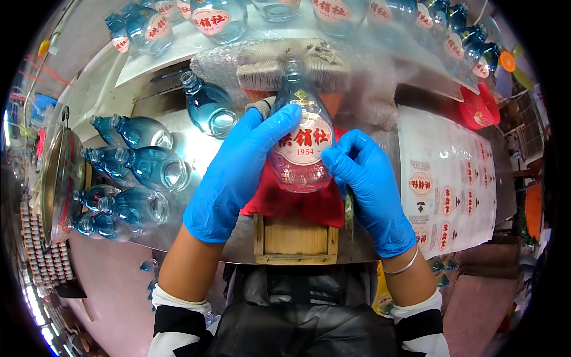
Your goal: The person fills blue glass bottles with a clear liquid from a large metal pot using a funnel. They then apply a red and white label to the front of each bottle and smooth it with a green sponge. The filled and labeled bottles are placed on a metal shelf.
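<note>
A clear blue-tinted glass bottle (288,177) leans in front of me, neck pointing away, with an oval white-and-pink label with red characters (305,138) on its front. My left hand (250,152), in a blue glove, grips the bottle from the left, its thumb lying across the glass beside the label. On the other side my right hand (366,178), also gloved in blue, is closed, thumb and curled forefinger pressed together at the label's right edge. Whether anything is pinched there is hidden. Beneath the bottle lies a red cloth (324,208) over a wooden stand (295,237).
Several unlabelled blue bottles (157,168) lie at the left; another bottle (209,107) lies behind them. Labelled bottles (219,18) stand along the far shelf. A sheet of labels (449,184) lies at the right, near a red container (479,108). Stacked paper (262,72) sits behind the bottle.
</note>
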The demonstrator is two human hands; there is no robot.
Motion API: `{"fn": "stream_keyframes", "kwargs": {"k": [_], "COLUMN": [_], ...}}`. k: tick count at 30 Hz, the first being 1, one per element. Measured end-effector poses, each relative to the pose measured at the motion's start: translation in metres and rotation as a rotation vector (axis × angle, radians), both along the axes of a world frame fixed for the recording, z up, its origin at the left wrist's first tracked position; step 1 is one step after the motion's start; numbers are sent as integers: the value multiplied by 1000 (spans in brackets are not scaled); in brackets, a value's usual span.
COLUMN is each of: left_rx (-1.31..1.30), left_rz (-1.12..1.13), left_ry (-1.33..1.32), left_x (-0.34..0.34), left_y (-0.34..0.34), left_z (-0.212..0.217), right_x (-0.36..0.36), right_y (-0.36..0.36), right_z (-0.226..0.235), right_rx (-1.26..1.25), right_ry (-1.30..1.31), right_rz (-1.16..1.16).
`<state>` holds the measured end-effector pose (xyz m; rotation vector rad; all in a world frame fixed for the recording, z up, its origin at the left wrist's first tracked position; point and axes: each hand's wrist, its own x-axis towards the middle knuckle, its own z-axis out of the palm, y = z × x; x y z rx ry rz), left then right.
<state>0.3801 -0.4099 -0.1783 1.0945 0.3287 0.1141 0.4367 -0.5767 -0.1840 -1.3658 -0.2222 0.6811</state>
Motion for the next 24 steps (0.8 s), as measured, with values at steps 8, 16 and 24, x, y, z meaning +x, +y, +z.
{"fn": "stream_keyframes", "kwargs": {"k": [8,16,24], "left_rx": [555,152,135], "left_rz": [-77,-64,-69], "left_ry": [-91,-101,-164], "left_x": [-12,-32,-32], "left_y": [20,-6,-5], "left_z": [-33,-10,-12], "right_x": [3,6,8], "right_y": [-3,-5,-7], "right_z": [4,-2,-1], "right_rx": [-4,-1,12], "right_ry": [46,-21,-14], "right_rz": [22,51,94]}}
